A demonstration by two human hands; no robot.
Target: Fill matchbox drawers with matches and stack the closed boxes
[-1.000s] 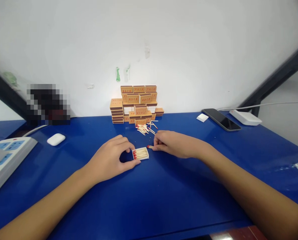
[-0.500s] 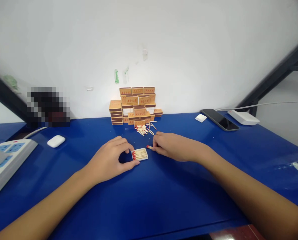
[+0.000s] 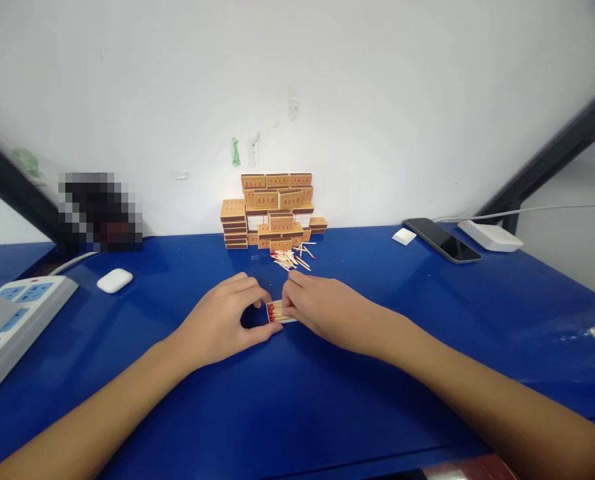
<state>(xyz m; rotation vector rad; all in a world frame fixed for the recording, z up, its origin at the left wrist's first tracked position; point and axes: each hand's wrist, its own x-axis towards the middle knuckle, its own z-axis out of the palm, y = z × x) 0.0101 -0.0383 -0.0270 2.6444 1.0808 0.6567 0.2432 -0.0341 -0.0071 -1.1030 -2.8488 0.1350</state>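
On the blue tabletop lies a small white matchbox tray [image 3: 289,321], filled with red-tipped matches [image 3: 276,312]. My left hand [image 3: 223,315] grips its left end, with the thumb at the near side and the index finger at the far side. Over the tray's right part, my right hand [image 3: 330,308] is closed in a pinch, its fingertips down among the matches. Those fingers hide the tray's right end and most of what they hold. A loose pile of matches [image 3: 284,259] lies beyond both hands.
Orange-yellow matchboxes [image 3: 277,200] are stacked against the wall. To the left are a white earbud case [image 3: 114,281] and a power strip [image 3: 27,313]. On the right, a phone [image 3: 442,240] lies between a small white square [image 3: 404,236] and a white box [image 3: 490,236].
My right hand has moved left from beside the tray to over it, bringing the pinched matches along. My left hand keeps its grip on the tray.
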